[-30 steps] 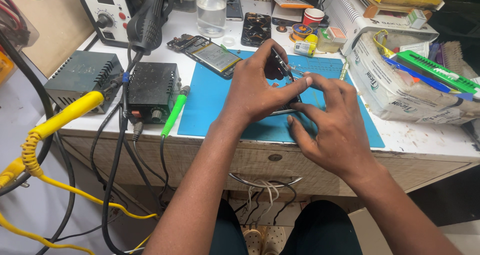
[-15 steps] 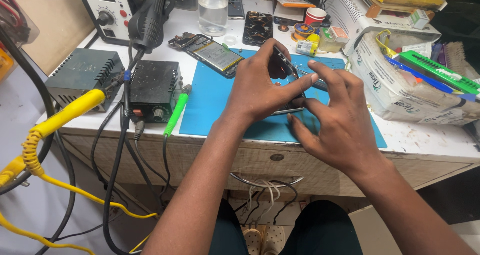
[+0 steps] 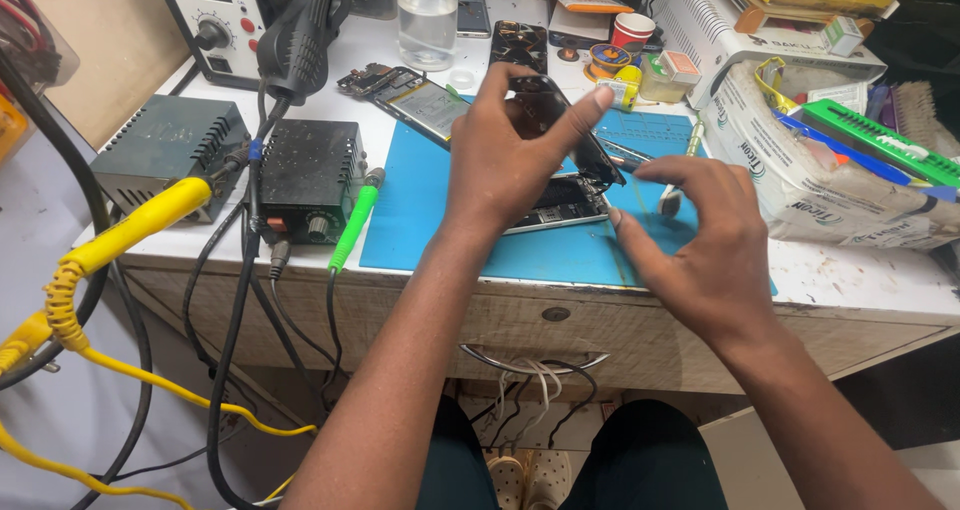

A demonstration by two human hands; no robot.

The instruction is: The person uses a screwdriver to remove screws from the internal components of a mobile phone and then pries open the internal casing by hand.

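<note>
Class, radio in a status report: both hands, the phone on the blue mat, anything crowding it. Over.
Left hand lifting the dark screen panel off the opened phone. Right hand at its right edge, fingers spread. Tweezers and metal tool close behind on blue mat.

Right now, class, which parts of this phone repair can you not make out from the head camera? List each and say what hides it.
- Phone body, head view: its near end is covered by the left hand.
- Lifted screen: partly behind the left fingers.
- Right hand: the palm side faces away, so what its fingertips pinch is hidden.
- Drawer handle: its middle sits behind white cables.
</note>
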